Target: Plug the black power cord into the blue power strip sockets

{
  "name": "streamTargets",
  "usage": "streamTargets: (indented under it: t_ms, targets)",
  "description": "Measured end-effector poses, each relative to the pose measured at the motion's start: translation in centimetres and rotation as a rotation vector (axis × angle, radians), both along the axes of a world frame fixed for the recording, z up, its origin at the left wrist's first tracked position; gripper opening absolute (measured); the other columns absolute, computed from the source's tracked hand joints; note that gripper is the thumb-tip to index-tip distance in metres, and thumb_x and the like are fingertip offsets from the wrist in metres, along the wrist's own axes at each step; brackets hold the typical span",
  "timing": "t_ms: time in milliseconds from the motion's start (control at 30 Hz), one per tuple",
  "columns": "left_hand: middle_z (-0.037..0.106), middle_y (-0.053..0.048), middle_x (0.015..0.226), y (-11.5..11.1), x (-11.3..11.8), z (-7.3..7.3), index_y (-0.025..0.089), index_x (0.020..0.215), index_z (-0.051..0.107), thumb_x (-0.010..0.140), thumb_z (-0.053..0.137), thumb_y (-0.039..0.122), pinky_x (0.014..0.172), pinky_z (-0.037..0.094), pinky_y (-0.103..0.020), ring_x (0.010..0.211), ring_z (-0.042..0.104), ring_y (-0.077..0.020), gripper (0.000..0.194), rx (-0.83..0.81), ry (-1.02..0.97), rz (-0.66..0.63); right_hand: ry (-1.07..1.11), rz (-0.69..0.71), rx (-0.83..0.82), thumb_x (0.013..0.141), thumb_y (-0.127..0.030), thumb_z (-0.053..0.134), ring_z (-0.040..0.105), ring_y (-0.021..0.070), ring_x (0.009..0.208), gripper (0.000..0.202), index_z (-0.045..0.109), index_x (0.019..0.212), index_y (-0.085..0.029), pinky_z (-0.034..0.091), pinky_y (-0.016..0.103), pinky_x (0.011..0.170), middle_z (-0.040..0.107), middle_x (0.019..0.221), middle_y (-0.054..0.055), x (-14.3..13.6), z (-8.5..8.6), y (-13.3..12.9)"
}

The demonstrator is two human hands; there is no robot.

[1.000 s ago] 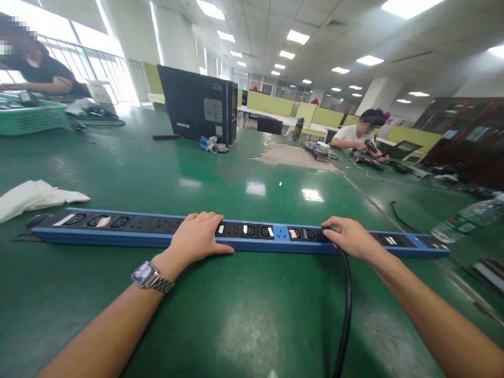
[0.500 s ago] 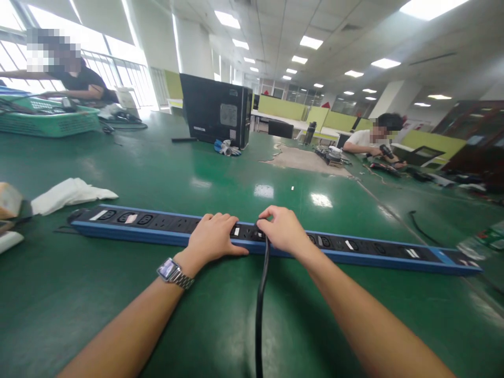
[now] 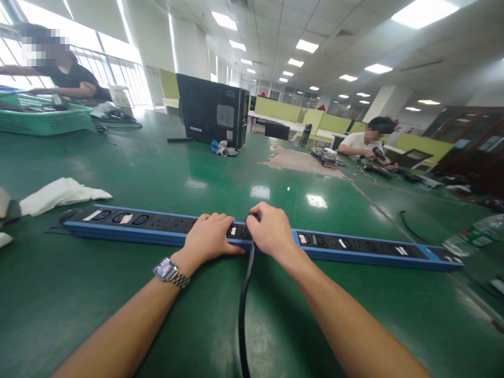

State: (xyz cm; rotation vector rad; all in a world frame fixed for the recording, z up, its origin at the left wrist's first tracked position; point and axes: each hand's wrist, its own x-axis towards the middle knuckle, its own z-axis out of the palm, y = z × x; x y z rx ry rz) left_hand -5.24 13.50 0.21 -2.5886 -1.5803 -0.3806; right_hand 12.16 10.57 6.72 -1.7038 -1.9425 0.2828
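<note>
A long blue power strip (image 3: 331, 254) with a black face full of sockets lies crosswise on the green table. My left hand (image 3: 208, 237), with a watch on its wrist, grips the strip left of its middle, thumb along the near side and fingers over the top. Just right of it, my right hand (image 3: 272, 231) pinches the plug (image 3: 252, 216) of a thick black power cord (image 3: 244, 310) at a socket. My fingers cover most of the plug, so I cannot tell how deep it sits. The cord hangs down towards me.
A black computer case (image 3: 214, 113) stands behind, with gloves (image 3: 223, 148) beside it. At left are a green basket (image 3: 51, 122) and a white cloth (image 3: 63, 195); at right, a plastic bottle (image 3: 476, 236). Two people work across the table, one holding a power tool (image 3: 379, 153).
My right hand has shifted slightly left with the plug, and the cord's lower part has swung left. My left hand keeps its hold on the strip. The whole view has moved a little.
</note>
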Motion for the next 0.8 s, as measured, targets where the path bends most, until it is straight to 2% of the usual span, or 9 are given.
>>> streamTargets:
  t_ms: [67,133,233,300,367,500,600,667,800]
  targets:
    - [0.069,-0.009,0.102,0.2,-0.1,0.0,0.020,0.106,0.063,0.062,0.065,0.074,0.087,0.039,-0.043,0.098,0.061,-0.0314,0.069,-0.002,0.002,-0.003,0.065,0.012,0.054,0.084,-0.034,0.051,0.062,0.0165,0.072,0.029,0.069,0.102,-0.020,0.043,0.026,0.067,0.072,0.085,0.005,3.3,1.2,-0.4]
    - [0.069,-0.009,0.103,0.3,-0.1,0.0,0.020,0.107,0.063,0.061,0.064,0.076,0.088,0.039,-0.043,0.099,0.061,-0.0319,0.073,-0.011,0.005,-0.004,0.050,0.006,-0.004,0.081,-0.034,0.054,0.059,0.0154,0.064,0.028,0.070,0.098,-0.018,0.041,0.026,0.062,0.069,0.074,0.003,7.0,1.6,-0.7]
    - [0.069,-0.010,0.104,0.4,-0.1,0.0,0.020,0.107,0.063,0.061,0.063,0.077,0.089,0.039,-0.044,0.100,0.061,-0.0321,0.074,-0.026,0.010,-0.004,0.001,0.035,-0.143,0.081,-0.032,0.054,0.057,0.0155,0.059,0.028,0.070,0.097,-0.016,0.039,0.026,0.058,0.064,0.063,0.001,11.0,0.6,-0.8]
    - [0.069,-0.010,0.105,0.4,-0.2,0.0,0.019,0.108,0.063,0.062,0.063,0.077,0.089,0.039,-0.044,0.100,0.061,-0.0320,0.074,-0.028,0.014,-0.003,-0.021,0.058,-0.173,0.082,-0.031,0.053,0.058,0.0158,0.061,0.029,0.070,0.099,-0.015,0.039,0.026,0.060,0.065,0.064,0.002,11.8,-0.6,-0.7]
    - [0.069,-0.010,0.105,0.4,-0.2,-0.1,0.019,0.109,0.063,0.062,0.062,0.078,0.089,0.039,-0.044,0.100,0.061,-0.0319,0.075,-0.025,0.019,-0.001,-0.070,0.051,-0.149,0.082,-0.029,0.053,0.058,0.0161,0.064,0.028,0.071,0.098,-0.015,0.039,0.026,0.061,0.066,0.068,0.003,11.4,-1.6,-0.5]
    - [0.069,-0.010,0.107,0.3,-0.2,0.0,0.019,0.111,0.062,0.062,0.061,0.078,0.090,0.040,-0.044,0.101,0.061,-0.0319,0.077,-0.024,0.027,0.003,-0.166,0.060,-0.083,0.082,-0.028,0.051,0.059,0.0163,0.067,0.028,0.071,0.098,-0.016,0.039,0.026,0.064,0.069,0.077,0.005,10.1,-2.1,-0.3]
    - [0.069,-0.010,0.109,0.3,-0.2,0.1,0.020,0.113,0.062,0.063,0.061,0.078,0.091,0.039,-0.044,0.103,0.061,-0.0319,0.077,-0.036,0.029,0.007,-0.162,0.076,-0.075,0.083,-0.029,0.050,0.059,0.0161,0.066,0.030,0.071,0.101,-0.017,0.038,0.026,0.062,0.070,0.076,0.004,10.1,-1.4,-0.7]
    - [0.069,-0.011,0.110,0.3,-0.2,0.2,0.020,0.114,0.062,0.062,0.061,0.078,0.092,0.039,-0.043,0.104,0.060,-0.0322,0.077,-0.045,0.027,0.015,-0.139,0.046,-0.046,0.083,-0.030,0.050,0.058,0.0160,0.065,0.031,0.071,0.102,-0.017,0.038,0.026,0.062,0.069,0.074,0.004,11.1,-0.5,-1.0]
    - [0.069,-0.011,0.111,0.4,-0.1,0.3,0.019,0.116,0.062,0.063,0.059,0.079,0.092,0.039,-0.044,0.104,0.061,-0.0323,0.080,-0.053,0.036,0.016,-0.122,-0.087,-0.022,0.080,-0.036,0.052,0.057,0.0163,0.063,0.033,0.071,0.099,-0.017,0.038,0.027,0.061,0.067,0.071,0.003,15.6,1.3,-1.8]
